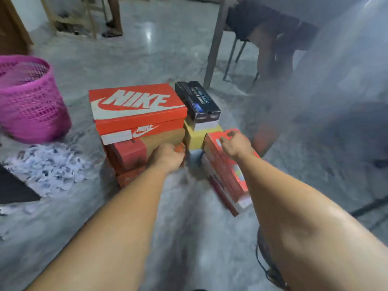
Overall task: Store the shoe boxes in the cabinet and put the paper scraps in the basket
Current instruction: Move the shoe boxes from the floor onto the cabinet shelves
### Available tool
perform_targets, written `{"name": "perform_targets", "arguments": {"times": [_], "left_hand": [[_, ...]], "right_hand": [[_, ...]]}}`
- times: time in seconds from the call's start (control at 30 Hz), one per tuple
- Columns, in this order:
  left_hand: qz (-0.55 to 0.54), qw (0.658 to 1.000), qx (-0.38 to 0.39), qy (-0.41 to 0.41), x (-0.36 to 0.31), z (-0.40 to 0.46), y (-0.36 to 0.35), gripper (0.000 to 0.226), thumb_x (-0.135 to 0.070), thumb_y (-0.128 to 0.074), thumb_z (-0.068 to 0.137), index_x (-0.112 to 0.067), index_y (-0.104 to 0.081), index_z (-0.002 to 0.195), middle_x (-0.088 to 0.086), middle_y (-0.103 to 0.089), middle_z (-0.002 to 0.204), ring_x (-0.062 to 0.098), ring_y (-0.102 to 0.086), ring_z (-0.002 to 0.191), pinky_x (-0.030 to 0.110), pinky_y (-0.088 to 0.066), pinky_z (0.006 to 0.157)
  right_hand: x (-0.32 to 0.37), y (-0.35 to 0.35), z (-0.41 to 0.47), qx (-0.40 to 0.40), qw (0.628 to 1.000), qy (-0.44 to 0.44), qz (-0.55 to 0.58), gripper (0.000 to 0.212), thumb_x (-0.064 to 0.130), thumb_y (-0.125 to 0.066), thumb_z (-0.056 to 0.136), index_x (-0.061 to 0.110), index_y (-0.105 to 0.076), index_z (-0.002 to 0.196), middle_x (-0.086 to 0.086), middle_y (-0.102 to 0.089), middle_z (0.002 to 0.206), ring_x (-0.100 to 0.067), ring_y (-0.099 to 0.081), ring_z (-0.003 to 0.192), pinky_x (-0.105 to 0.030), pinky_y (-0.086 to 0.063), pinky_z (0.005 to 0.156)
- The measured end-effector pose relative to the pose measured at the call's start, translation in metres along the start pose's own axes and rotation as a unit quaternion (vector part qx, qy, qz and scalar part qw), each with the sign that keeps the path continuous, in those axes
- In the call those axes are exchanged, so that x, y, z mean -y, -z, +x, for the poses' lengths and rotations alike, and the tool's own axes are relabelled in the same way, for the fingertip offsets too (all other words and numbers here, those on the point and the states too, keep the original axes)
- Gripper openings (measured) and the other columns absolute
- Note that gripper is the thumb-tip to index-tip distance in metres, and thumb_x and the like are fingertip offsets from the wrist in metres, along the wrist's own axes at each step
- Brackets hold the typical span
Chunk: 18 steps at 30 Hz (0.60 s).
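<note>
Several shoe boxes stand stacked on the floor. A large orange Nike box tops the left stack, over a brown box and red boxes. A black box lies on a yellow box behind. My left hand curls around the right end of the left stack's lower boxes. My right hand grips the top edge of a tilted orange box on the right. Paper scraps lie in a heap at the left. The pink basket stands behind them.
A table leg and a seated person's legs are at the back right. Another person's feet stand by a wooden rack at the back. A dark panel juts in at the left edge.
</note>
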<state>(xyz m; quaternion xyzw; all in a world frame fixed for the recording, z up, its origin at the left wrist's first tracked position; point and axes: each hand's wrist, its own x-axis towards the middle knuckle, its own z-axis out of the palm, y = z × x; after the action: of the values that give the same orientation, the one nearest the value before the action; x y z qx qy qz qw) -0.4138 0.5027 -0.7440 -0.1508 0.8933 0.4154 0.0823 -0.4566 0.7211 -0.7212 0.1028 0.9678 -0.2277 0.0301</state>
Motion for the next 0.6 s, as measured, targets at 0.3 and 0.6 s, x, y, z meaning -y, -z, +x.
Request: {"name": "perform_targets", "arguments": {"times": [0.3, 0.6], "left_hand": [[-0.104, 0.978, 0.182, -0.001, -0.048, 0.03, -0.202, 0.069, -0.053, -0.064, 0.086, -0.008, -0.059, 0.138, 0.01, -0.06, 0.141, 0.025, -0.057, 0.13, 0.035, -0.042, 0.111], [-0.303, 0.939, 0.091, 0.134, -0.029, 0.03, -0.231, 0.058, -0.051, -0.076, 0.07, -0.011, -0.072, 0.113, 0.007, -0.076, 0.107, 0.029, -0.073, 0.095, 0.045, -0.059, 0.091]], "right_hand": [[-0.197, -0.044, 0.076, 0.037, 0.988, -0.141, 0.048, 0.081, 0.066, -0.061, 0.06, 0.015, -0.064, 0.122, -0.015, -0.07, 0.122, -0.035, -0.067, 0.111, -0.044, -0.056, 0.095], [-0.186, -0.037, 0.03, 0.015, 0.969, -0.149, 0.195, 0.061, 0.037, -0.09, 0.072, 0.018, -0.059, 0.121, -0.005, -0.072, 0.114, -0.027, -0.069, 0.103, -0.041, -0.056, 0.095]]}}
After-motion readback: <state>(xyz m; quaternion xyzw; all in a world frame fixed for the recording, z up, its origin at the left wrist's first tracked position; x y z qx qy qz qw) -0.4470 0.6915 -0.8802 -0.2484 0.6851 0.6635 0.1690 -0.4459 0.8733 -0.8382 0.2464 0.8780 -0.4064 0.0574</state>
